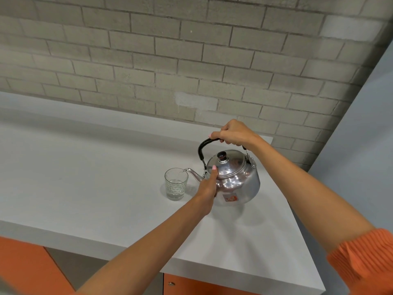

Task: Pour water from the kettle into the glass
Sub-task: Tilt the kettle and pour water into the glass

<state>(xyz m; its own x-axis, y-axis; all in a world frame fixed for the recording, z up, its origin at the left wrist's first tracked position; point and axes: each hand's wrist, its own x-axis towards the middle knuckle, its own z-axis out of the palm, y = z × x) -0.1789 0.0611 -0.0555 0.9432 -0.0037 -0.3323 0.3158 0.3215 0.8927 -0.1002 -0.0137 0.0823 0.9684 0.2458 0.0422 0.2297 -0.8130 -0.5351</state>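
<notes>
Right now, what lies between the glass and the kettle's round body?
In the head view, the kettle's spout bridges that gap, its tip over the rim of the glass, with the left hand braced against the kettle just behind it.

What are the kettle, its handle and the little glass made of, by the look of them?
The kettle looks like polished metal, perhaps aluminium or steel: its shiny body mirrors the hand beside it. The handle seems wrapped in black plastic or similar, dark and dull. The glass looks like clear pressed glass: see-through, with a patterned lower wall.
</notes>
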